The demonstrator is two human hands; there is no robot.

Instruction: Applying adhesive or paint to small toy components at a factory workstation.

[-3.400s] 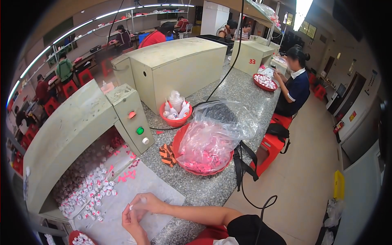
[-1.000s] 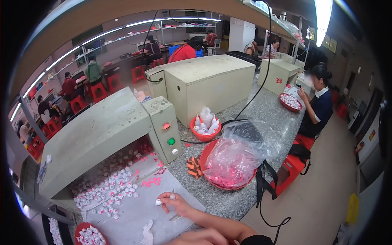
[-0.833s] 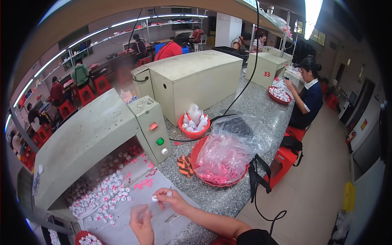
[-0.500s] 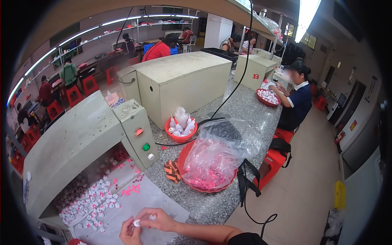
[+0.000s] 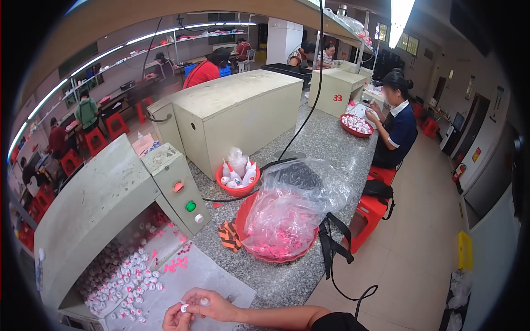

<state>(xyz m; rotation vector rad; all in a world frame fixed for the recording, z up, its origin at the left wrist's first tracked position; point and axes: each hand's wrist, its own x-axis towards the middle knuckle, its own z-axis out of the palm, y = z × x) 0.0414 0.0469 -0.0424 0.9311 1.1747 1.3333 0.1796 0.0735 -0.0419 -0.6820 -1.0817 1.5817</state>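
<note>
The left fingers (image 5: pixel 173 318) and right fingers (image 5: pixel 194 293) are nearly closed, meeting at one white piece (image 5: pixel 184 308); the right fingers also seem to hold one bottle (image 5: pixel 205 302). It is better, I think, to keep this piece steady and press gently. Beyond the fingers, piled white pieces (image 5: pixel 128 274) are too many to count.
</note>
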